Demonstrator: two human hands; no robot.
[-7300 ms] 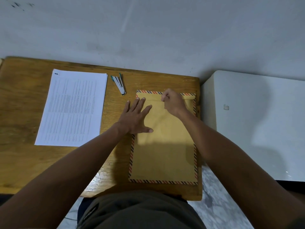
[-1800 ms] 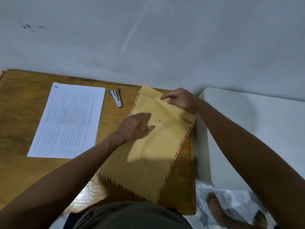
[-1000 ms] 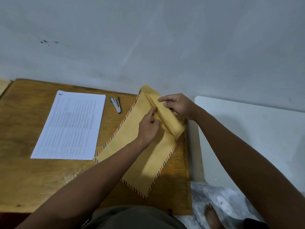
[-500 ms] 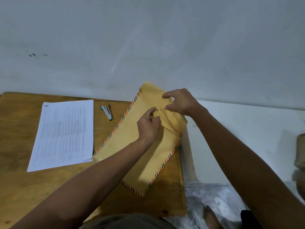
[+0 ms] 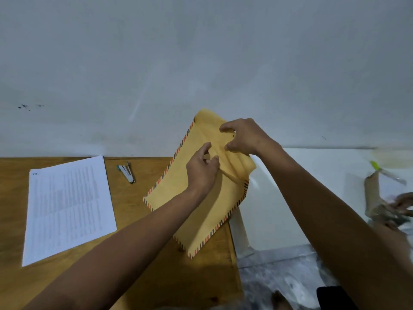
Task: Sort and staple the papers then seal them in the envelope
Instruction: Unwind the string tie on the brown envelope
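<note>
A brown envelope (image 5: 192, 211) with a red-and-blue striped border is lifted and tilted above the right end of the wooden table (image 5: 134, 265). My left hand (image 5: 201, 173) pinches it near the flap fold. My right hand (image 5: 243, 137) grips the flap end at the top. A stapled stack of white printed papers (image 5: 67, 209) lies flat on the left of the table. A small stapler (image 5: 126, 173) lies between the papers and the envelope.
A grey wall (image 5: 201, 63) runs along the table's back edge. A white surface (image 5: 290, 198) adjoins the table on the right, with blurred cardboard and a green-tipped item (image 5: 377, 171) at its far right. Patterned floor (image 5: 279, 276) shows below.
The envelope went from lying flat on the table to being lifted and turned at an angle, with both hands now working at its flap end. The view has tilted up and right.
</note>
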